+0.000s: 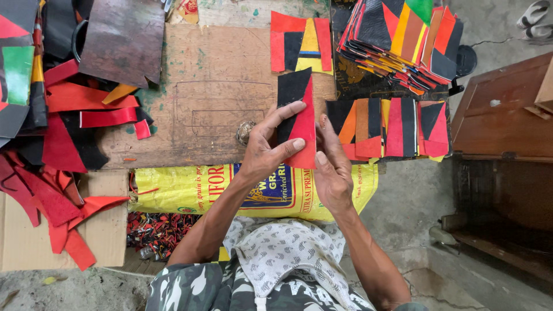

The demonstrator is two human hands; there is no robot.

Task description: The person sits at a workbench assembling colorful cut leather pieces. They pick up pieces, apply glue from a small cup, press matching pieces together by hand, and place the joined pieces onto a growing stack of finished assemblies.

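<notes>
Both hands are up over the wooden board [219, 98], and together they hold one flat piece made of black and red bits [299, 115]. The left hand [268, 151] pinches its left edge, with the thumb on the front and a finger up near the top. The right hand [332, 167] is closed on its right edge, fingers pressed along the red part. The piece stands almost straight up, just above the near edge of the board.

Lots of things lie around. Right beside the right hand is a row of joined strips [391, 128] — orange, black, red and a bit of yellow. Behind that sits a thick stack of the same kind of pieces [403, 40]. Farther back on the board lies another small piece in red, black and yellow [302, 43]. On the left is a big messy heap of red and black scraps [63, 138] — some hang over a cardboard box [23, 236]. A yellow sack [190, 190] hangs down the front of the board, under the wrists. A brown wooden box [498, 112] stands off to the right. Nothing blocks the hands.
</notes>
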